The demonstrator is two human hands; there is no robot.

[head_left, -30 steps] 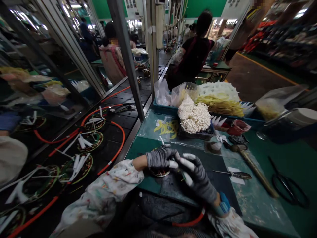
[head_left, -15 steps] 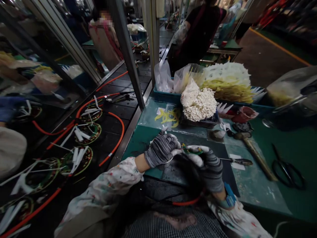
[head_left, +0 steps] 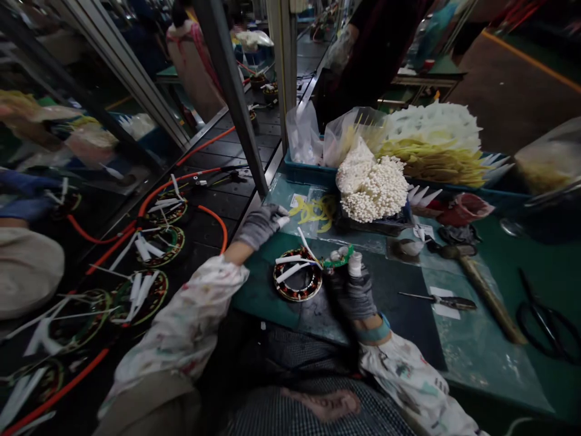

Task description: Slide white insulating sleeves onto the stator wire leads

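Note:
A round stator (head_left: 297, 281) with copper windings and several white sleeves lies on the dark mat (head_left: 399, 284) in front of me. My right hand (head_left: 354, 281), in a grey glove with white fingertips, pinches a small green piece at the stator's right rim. My left hand (head_left: 262, 223), also gloved, reaches forward and left of the stator, its fingers loosely curled with nothing seen in them. It points toward the yellow strips (head_left: 313, 212) under clear plastic.
A blue tray (head_left: 304, 174) holds white and yellow sleeve bundles (head_left: 372, 188). A hammer (head_left: 481, 284), a small pick (head_left: 440, 300) and scissors (head_left: 551, 324) lie on the right. A conveyor (head_left: 149, 242) with more stators and orange cables runs on the left. Other people stand beyond.
My left hand has let go of the stator and moved forward and left. The stator, earlier covered by both hands, now lies in plain sight. The camera has tipped downward.

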